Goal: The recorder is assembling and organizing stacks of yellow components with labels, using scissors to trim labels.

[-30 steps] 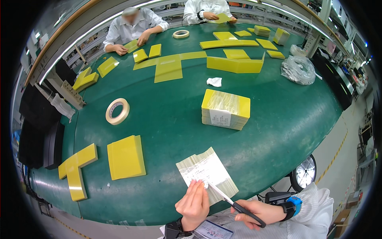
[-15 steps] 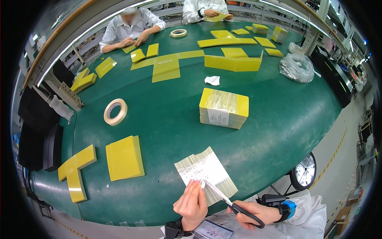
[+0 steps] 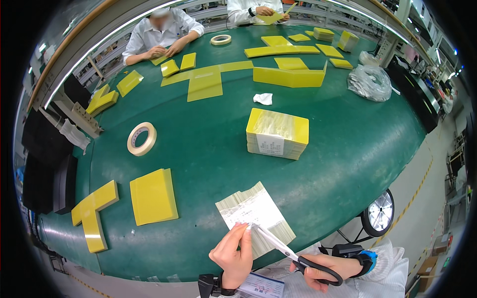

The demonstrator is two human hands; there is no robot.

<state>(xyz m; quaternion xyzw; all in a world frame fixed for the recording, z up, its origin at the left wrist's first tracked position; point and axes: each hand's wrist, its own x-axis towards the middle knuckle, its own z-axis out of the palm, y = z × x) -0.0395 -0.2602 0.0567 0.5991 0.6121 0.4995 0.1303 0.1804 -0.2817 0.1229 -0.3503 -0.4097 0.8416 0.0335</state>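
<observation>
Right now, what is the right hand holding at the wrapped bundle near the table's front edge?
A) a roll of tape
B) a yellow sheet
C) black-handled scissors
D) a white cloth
C: the right hand grips black-handled scissors, their blades pointing up-left to the wrapped bundle, which the left hand pinches at its near edge; the roll of tape lies apart on the green table.

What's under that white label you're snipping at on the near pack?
Under the white label lies a wrapped pack of pale sheets, resting on the green table. Its layered edges show around the label; the face beneath the label is hidden. Left hand steadies it; right hand holds scissors.
</observation>
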